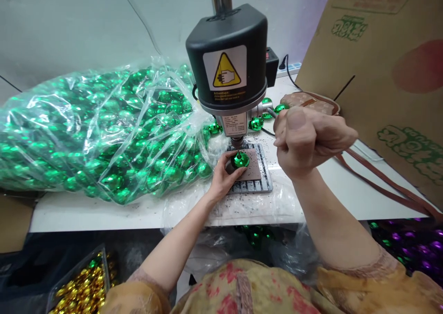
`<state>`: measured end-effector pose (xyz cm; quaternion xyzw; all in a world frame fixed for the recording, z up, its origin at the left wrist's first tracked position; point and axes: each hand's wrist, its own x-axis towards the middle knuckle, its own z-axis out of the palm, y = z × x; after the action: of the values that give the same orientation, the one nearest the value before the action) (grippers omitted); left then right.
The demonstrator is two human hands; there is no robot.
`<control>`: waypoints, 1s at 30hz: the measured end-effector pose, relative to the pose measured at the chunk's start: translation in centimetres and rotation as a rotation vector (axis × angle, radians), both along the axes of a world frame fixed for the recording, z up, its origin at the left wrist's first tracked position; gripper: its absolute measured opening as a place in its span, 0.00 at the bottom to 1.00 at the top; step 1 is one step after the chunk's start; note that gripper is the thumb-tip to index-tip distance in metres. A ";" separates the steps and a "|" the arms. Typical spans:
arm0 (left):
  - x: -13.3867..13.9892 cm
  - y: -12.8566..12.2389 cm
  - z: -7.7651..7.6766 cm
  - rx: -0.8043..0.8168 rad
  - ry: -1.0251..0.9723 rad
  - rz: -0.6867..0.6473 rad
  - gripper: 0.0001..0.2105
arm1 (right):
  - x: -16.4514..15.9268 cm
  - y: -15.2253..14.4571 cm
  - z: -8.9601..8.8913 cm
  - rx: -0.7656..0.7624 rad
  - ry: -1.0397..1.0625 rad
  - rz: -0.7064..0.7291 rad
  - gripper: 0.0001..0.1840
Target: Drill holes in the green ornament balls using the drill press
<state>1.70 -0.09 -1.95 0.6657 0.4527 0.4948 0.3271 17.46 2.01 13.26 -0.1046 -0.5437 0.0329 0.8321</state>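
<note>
Below the chuck of a black drill press (pixel 226 60), a shiny green faceted ball (pixel 241 160) rests on a small brown board (pixel 254 166). My left hand (pixel 223 173) grips this ball between thumb and fingers. The board lies on the slotted metal base (pixel 266 180), which is strewn with dark specks. My right hand (pixel 308 136) is closed in a fist around the press's lever (pixel 272 113), to the right of the machine's head. Whether the drill bit touches the ball I cannot tell.
A large clear bag of green balls (pixel 104 134) fills the table's left side. Behind the press lie a few loose green balls (pixel 256 123). A brown handbag (pixel 311 103) and a tall cardboard box (pixel 391 88) stand right. Gold balls (pixel 83 286) and purple balls (pixel 422 247) sit below the table.
</note>
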 end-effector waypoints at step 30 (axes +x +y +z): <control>0.8 -4.3 1.3 0.155 0.164 0.272 0.21 | -0.2 -0.2 4.2 -0.184 0.038 0.077 0.27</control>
<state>2.46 -4.42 -0.65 0.6597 0.5242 0.5120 0.1669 17.27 1.80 17.49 -0.1589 -0.5260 0.1165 0.8274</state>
